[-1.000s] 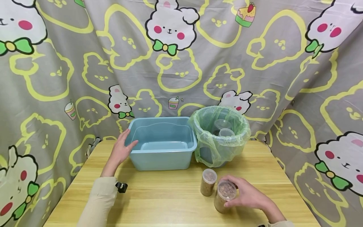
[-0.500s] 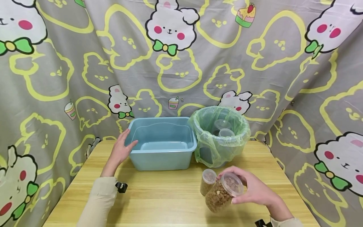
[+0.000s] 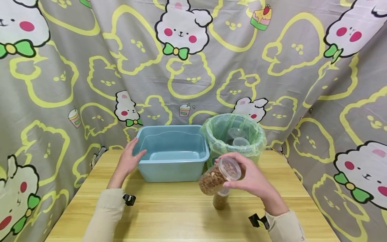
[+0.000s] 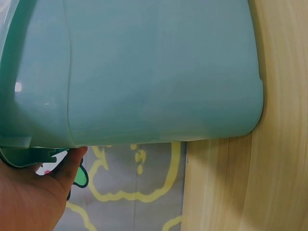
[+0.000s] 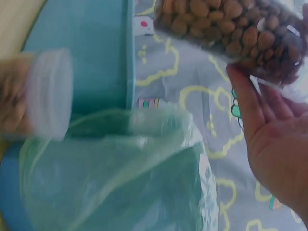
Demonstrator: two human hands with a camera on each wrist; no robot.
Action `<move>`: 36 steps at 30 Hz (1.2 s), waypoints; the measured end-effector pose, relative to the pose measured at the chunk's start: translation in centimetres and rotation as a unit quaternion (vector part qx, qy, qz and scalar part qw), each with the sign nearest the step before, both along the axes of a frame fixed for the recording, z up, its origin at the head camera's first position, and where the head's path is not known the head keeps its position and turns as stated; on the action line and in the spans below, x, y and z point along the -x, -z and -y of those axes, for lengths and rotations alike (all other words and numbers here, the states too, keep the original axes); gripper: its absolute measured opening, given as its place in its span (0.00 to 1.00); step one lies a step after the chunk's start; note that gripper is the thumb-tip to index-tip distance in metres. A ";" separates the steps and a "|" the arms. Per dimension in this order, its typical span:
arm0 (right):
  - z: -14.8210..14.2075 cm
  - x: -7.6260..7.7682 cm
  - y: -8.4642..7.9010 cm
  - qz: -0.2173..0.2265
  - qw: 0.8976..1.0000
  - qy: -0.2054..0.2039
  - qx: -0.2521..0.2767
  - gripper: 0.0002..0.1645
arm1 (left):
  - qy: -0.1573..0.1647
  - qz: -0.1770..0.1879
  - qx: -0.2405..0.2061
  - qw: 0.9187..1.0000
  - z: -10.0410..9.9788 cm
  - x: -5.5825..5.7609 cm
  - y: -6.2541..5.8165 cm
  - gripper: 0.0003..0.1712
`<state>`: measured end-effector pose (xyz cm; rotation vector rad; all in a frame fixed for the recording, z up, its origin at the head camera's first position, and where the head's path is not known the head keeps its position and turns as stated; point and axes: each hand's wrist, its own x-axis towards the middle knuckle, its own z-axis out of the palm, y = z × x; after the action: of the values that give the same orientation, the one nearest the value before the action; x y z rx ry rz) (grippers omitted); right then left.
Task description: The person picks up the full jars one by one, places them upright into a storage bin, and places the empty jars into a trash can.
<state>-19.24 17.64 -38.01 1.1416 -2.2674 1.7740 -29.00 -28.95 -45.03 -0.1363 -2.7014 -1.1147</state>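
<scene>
My left hand (image 3: 128,163) holds the left rim of a blue plastic basin (image 3: 172,172), thumb on the inner side, fingers along the outside. The left wrist view shows the hand (image 4: 36,199) at the rim, beside the basin's large side wall (image 4: 159,72). My right hand (image 3: 252,176) grips a clear plastic jar (image 3: 211,181) by its lidded end. Brown, almond-like nuts fill this jar (image 5: 236,31), which is tilted and raised above the table. Below it stands a smaller jar (image 3: 220,202) with brown contents, its top partly covered by the raised jar.
Right of the basin stands a bin (image 3: 208,132) lined with a green bag (image 3: 257,148). Inside the bin are clear lidded containers (image 3: 241,141). A wooden table (image 3: 169,215) carries everything, and a patterned curtain (image 3: 187,90) hangs close behind and at both sides.
My right hand has tilted the nut jar, lifted it off the table and carried it up and left, past the smaller jar. My left hand and the basin have stayed in place.
</scene>
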 end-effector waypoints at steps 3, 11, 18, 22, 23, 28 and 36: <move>1.5 0.6 -0.5 0.017 0.999 0.027 0.011 0.39 | -0.001 -0.001 0.000 1.000 0.2 -0.1 0.0 0.47; 5.1 2.5 -1.4 0.080 0.988 0.127 0.042 0.39 | -0.002 -0.003 0.001 1.000 0.3 -0.1 0.1 0.48; 8.0 4.7 -1.7 0.108 0.976 0.171 0.076 0.38 | -0.001 0.001 0.005 1.000 0.2 -0.1 -0.1 0.45; 9.4 5.8 -1.3 0.130 0.968 0.191 0.093 0.38 | -0.001 0.002 0.007 1.000 0.1 -0.1 -0.2 0.45; 9.8 6.0 -1.2 0.135 0.966 0.196 0.099 0.38 | -0.001 0.002 0.008 1.000 0.1 -0.1 -0.2 0.45; 12.1 7.0 -0.6 0.141 0.956 0.217 0.135 0.38 | -0.004 0.003 0.005 1.000 0.0 -0.1 -0.2 0.44; 15.6 9.5 0.4 0.153 0.945 0.257 0.132 0.39 | -0.007 -0.004 -0.002 1.000 -0.1 0.0 -0.1 0.44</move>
<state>-28.77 2.04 -38.41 0.2050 -2.1046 2.0311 -28.99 -28.89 -44.95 -0.1215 -2.6895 -1.1121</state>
